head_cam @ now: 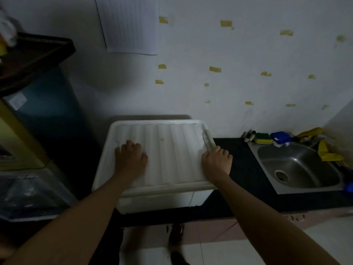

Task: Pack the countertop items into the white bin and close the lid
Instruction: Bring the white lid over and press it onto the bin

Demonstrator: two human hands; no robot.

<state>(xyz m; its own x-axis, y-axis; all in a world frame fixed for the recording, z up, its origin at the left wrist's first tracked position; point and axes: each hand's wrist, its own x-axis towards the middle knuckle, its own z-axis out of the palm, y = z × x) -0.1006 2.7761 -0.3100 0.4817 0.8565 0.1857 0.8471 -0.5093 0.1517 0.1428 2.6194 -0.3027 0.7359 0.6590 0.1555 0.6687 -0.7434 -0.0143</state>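
Note:
The white bin [158, 202] stands on the dark countertop [240, 169], pushed against the wall. Its ribbed white lid [168, 148] lies flat on top and covers the whole opening, so the contents are hidden. My left hand [130, 156] presses palm-down on the lid's left part, fingers spread. My right hand [216, 161] rests on the lid's right edge, fingers bent over the rim beside a grey latch handle [207, 139].
A steel sink [298, 167] is set into the counter at the right. Behind it lie a green-yellow sponge [262, 138], a blue object [280, 137] and yellow gloves [324, 150]. A blue cabinet [45, 115] with a dark tray [36, 52] stands left.

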